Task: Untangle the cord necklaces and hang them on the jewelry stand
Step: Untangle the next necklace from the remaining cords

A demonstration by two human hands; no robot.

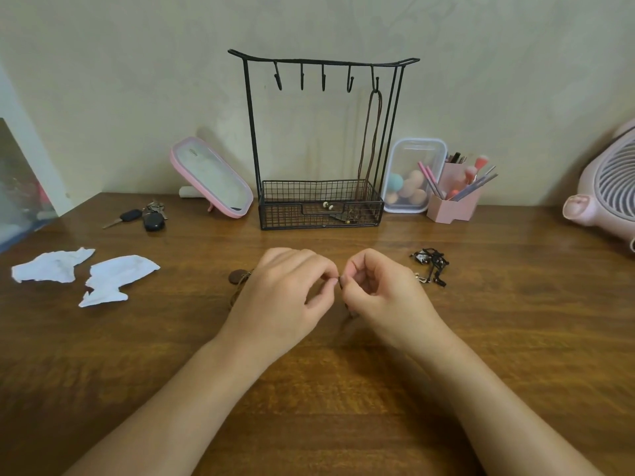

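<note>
On the stand's (252, 132) rightmost hook (376, 84) one necklace (369, 142) already hangs, its thin brown cord doubled and falling straight into the wire basket (275, 214) at the base, where small pale beads show. The other four hooks are bare, so the job looks about a third done.

Two pieces remain on the table (515, 321). The left hand (281, 297) and right hand (385, 297) meet at the middle, each with thumb and forefinger curled to pinch a brown cord (340, 282) between them. It is slim and matte, and most of it is hidden under the palms. A flat round brown disc (236, 276) peeks out just left of the left hand (probably that cord's pendant, though the link is covered). Whether a knot is left in it cannot be told.

Near the right hand lies a black necklace (431, 266), a tight clump of thin dark cord with a small metal clasp, untouched and not yet untangled.

The stand is thin black wire, rigid, with a curved top bar; the table is glossy grained wood.
</note>
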